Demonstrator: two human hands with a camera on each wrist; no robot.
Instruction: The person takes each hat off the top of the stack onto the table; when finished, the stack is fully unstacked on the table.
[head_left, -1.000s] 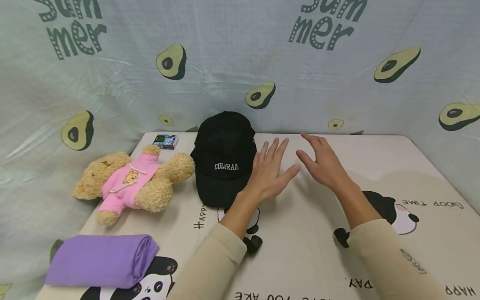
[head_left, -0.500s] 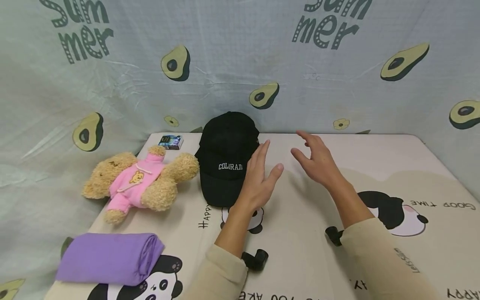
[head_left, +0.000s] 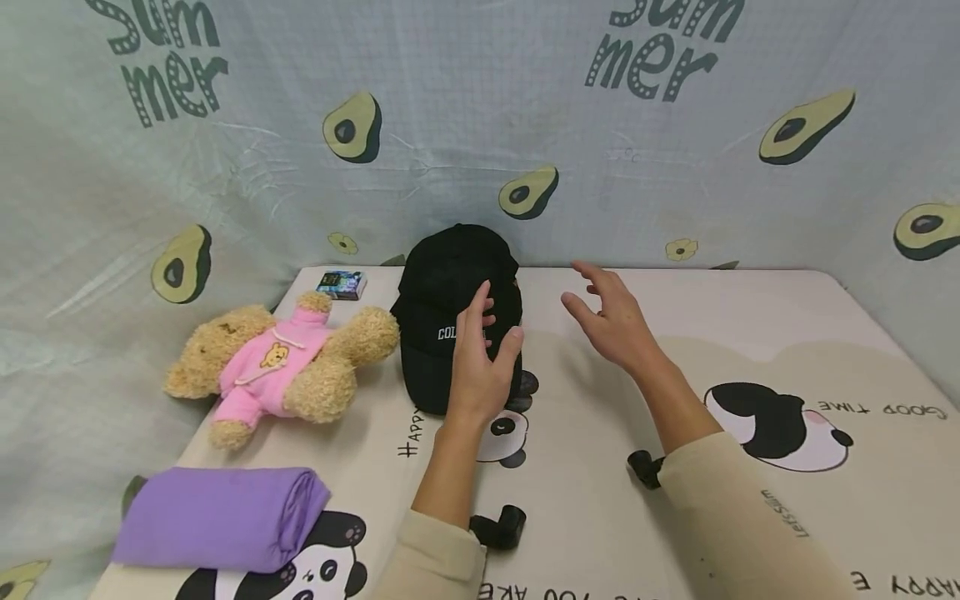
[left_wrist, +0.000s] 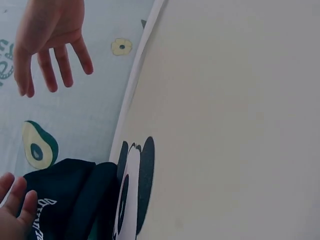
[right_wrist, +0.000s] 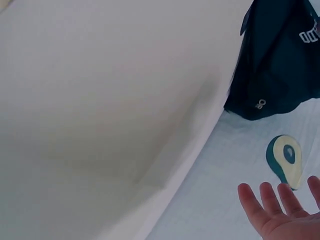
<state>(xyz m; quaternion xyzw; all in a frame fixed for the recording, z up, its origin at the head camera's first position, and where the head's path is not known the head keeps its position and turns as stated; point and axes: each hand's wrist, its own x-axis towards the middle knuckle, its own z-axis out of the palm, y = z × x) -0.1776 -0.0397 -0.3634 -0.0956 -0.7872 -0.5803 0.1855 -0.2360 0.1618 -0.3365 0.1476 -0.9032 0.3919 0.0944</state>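
A black cap [head_left: 456, 267] with white lettering stands at the back of the table, its brim toward me. My left hand [head_left: 480, 375] is raised before the cap in the head view and overlaps its right side and part of the lettering. Its fingers are extended and hold nothing. To the right of the cap, my right hand [head_left: 611, 321] hovers over the table with relaxed, spread fingers and nothing in them. The left wrist view shows the right hand [left_wrist: 52, 42] with its fingers apart, and the cap [left_wrist: 75, 200] below it.
Left of the cap lies a teddy bear [head_left: 285, 358] in a pink hoodie. Behind the bear is a small blue-and-black box [head_left: 342, 284]. A folded purple cloth [head_left: 217, 517] rests at the front left. An avocado-print curtain [head_left: 435, 125] hangs behind the table [head_left: 585, 517].
My left hand has moved left, from beside the cap to in front of it, and turned edge-on. My right hand has drifted slightly left. The cap and other objects stay put as the view shifts a little.
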